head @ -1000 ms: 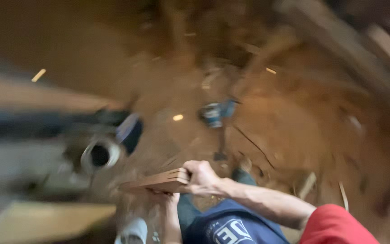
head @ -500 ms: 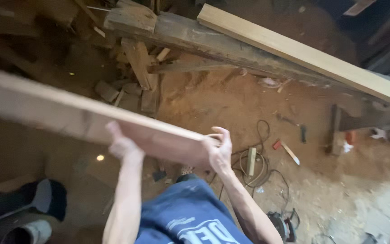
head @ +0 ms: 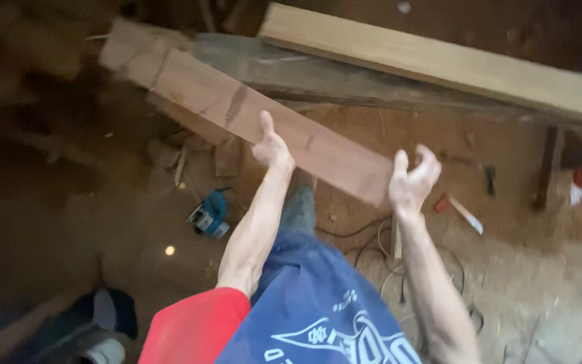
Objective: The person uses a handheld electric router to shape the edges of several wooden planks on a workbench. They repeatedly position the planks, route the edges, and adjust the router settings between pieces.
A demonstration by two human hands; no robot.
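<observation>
A long reddish-brown wooden plank [head: 237,108] hangs in the air above the sawdust-covered floor [head: 520,269], slanting from upper left down to its squared near end between the two hands. The left hand [head: 272,147] presses against the plank's lower edge partway along, its grip closed around that edge with the thumb pointing up across the face. The right hand [head: 412,178] cups the near end, fingers curled wide and only loosely touching the corner, so this grip looks half open. The plank seems stiff and fairly heavy for its length, with a dry, rough face that should not slip; most of its length reaches beyond the left hand, so it probably wants to tip away. A hold nearer the middle would likely balance it better. Below lie a blue power planer [head: 209,214], tangled cables [head: 385,249] and a pale beam [head: 439,64] on a darker timber [head: 318,77].
</observation>
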